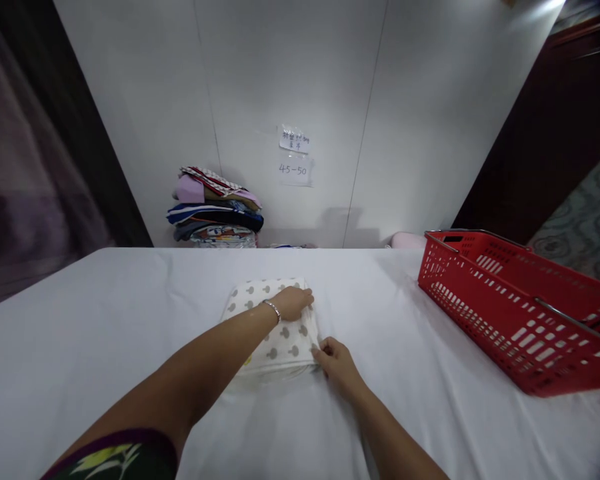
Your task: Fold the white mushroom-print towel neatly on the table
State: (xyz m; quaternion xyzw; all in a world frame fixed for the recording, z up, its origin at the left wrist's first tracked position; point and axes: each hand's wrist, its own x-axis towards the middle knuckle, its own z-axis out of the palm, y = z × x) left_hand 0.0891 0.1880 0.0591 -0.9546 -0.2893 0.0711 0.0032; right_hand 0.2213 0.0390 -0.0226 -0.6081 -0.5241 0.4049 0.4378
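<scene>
Evenly matched tension should square the folded cloth (286, 333), pinched by left hand (294, 304) at two o'clock, right hand (336, 363) at four.

In the middle of the white table (105, 347) are one folded patterned cloth (283, 343) and two hands (293, 303), with one red basket (495, 320) by the right edge and, beyond the far edge, one clothes stack (217, 215) and two paper labels (295, 172).
</scene>
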